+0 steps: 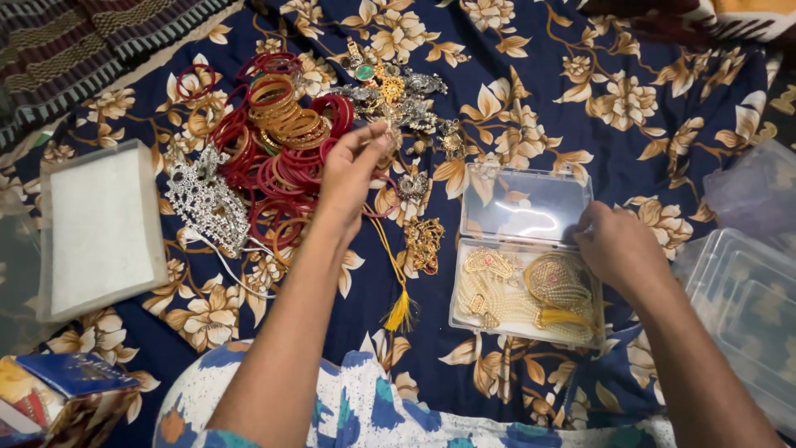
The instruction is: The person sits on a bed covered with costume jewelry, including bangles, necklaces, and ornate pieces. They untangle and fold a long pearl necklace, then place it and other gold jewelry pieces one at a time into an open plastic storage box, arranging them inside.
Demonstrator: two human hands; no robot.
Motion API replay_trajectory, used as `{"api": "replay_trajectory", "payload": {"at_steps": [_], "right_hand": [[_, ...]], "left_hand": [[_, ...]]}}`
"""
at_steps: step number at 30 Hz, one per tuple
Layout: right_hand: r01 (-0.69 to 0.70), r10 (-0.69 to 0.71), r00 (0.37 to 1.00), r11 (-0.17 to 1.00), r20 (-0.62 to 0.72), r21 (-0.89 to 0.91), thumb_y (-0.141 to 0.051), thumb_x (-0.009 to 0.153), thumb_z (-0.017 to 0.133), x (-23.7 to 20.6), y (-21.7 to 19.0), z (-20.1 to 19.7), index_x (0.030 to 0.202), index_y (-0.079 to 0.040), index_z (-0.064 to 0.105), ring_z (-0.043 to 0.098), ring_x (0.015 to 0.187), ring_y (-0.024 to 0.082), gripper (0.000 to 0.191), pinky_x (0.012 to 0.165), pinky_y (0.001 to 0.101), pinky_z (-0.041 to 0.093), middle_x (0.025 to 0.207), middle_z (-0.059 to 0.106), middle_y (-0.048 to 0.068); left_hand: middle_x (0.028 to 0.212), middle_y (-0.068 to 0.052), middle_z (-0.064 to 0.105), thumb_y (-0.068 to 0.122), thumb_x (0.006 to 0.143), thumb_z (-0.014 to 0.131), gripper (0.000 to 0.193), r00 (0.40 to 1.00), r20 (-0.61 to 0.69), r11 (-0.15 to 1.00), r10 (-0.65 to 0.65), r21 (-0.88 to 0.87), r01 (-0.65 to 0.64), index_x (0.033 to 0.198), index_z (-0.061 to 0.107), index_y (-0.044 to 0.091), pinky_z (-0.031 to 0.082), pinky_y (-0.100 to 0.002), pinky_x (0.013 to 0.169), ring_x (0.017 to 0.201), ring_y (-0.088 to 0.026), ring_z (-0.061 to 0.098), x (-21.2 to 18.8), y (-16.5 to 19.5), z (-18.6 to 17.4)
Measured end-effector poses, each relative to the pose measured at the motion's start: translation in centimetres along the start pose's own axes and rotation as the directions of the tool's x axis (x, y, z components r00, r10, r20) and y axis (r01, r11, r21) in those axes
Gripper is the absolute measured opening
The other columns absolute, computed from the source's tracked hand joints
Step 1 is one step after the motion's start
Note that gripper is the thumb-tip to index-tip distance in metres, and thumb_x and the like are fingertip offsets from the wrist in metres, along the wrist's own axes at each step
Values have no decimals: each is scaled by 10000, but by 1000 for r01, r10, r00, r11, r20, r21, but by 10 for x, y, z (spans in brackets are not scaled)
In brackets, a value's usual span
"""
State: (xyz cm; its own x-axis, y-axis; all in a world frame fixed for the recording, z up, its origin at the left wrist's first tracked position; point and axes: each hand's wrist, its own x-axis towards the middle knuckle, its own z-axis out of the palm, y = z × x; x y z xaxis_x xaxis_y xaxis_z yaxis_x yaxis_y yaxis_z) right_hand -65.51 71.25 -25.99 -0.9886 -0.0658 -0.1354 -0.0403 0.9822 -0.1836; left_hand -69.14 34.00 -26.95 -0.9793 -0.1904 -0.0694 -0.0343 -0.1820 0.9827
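My left hand [352, 170] is pinched on a small piece of jewellery above a heap of red and gold bangles [278, 137]; a yellow cord with a tassel [398, 314] hangs down below it. My right hand [618, 245] rests on the right edge of an open clear plastic box [524, 203], fingers touching its lid hinge. The box's tray holds pearl and gold jewellery [518, 290]. A silver crown-like piece [207, 199] lies left of the bangles. Gold and silver ornaments [394, 91] lie beyond my left hand.
Everything sits on a dark blue floral cloth [564, 99]. A white-lined clear box [99, 228] lies at left, empty clear containers [742, 299] at right, a small printed carton [62, 390] at bottom left. A gold chain piece [424, 243] lies beside the open box.
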Motion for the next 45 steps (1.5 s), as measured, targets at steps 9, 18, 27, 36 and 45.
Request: {"api": "replay_trajectory", "payload": {"at_steps": [9,18,27,36,45], "right_hand": [[108,-93,994,679,-61,726,-318,940,617,-17,-53,-47,1264,-148,664,668,1059,279,369,890,422,541,1299,675,68],[-116,-365,909,241,201,963,-446,1032,529,-23,-49,-33,1344,-17,655,585,1222,253,545,1037,419,450,1309,657,157],[-293,-79,887,666,455,686,-578,898,593,-25,-30,-37,1340,-128,727,597,1272,198,645,1039,410,457,1324,708,52],[-45,-532,672,665,515,745,-431,892,663,-22,-28,-35,1292,-74,690,682,1122,256,537,973,427,546,1176,766,193],[520,-586,796,789,149,328,-197,801,766,-34,-64,-56,1109,-59,744,639,1063,299,338,913,407,514,1041,740,105]], "left_hand": [[1150,-72,669,83,987,657,364,868,487,995,97,-80,-66,1340,601,15,637,-282,748,863,-152,712,-57,69,42],[1236,-79,713,165,990,589,439,637,764,989,-106,146,-12,1418,528,84,542,-223,598,780,-111,720,-86,76,71],[1160,-96,733,54,946,696,478,599,800,996,-31,73,-46,1403,556,52,574,-291,878,1044,-116,695,-83,69,67],[1080,-33,690,2,927,586,349,632,775,999,-26,43,-13,1272,620,42,552,-290,892,1017,-123,663,-79,69,57],[1077,-37,685,7,889,576,243,640,768,988,-14,109,-109,1118,658,15,609,-320,885,1005,-123,676,-72,57,57]]}}
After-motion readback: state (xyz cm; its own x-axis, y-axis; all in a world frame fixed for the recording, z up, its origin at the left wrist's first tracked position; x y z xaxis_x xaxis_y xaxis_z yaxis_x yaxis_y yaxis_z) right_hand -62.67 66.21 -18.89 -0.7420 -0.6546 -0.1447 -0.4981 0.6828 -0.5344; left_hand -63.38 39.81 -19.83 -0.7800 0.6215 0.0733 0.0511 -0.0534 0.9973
